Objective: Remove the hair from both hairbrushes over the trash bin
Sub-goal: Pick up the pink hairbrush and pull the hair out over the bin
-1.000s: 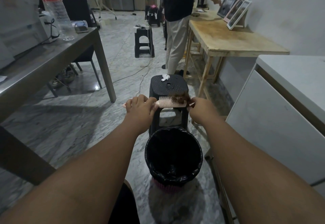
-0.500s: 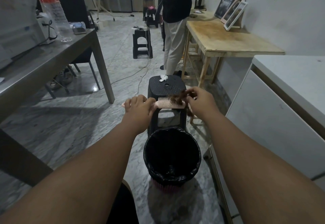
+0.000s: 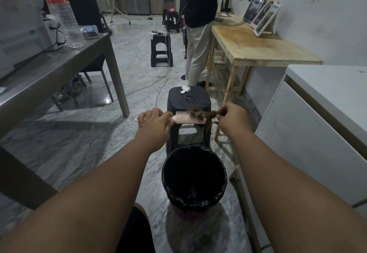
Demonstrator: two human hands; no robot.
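A pink hairbrush (image 3: 187,118) lies level in the air, bristles up, above and just beyond the trash bin (image 3: 193,179), which is lined with a black bag. My left hand (image 3: 155,122) is closed around the brush handle. A clump of brown hair (image 3: 204,114) stretches from the brush's right end to my right hand (image 3: 232,118), whose fingertips pinch it; a strand hangs down below. I see only one brush.
A black plastic stool (image 3: 188,102) with a crumpled white tissue (image 3: 185,89) stands right behind the bin. A grey metal table (image 3: 59,68) is at left, a white cabinet (image 3: 317,117) at right, a wooden table (image 3: 258,48) beyond. A person stands by it.
My right hand took hold of the hair at the brush's end and has drawn it out to the right, away from the bristles. The left hand and brush stayed nearly still.
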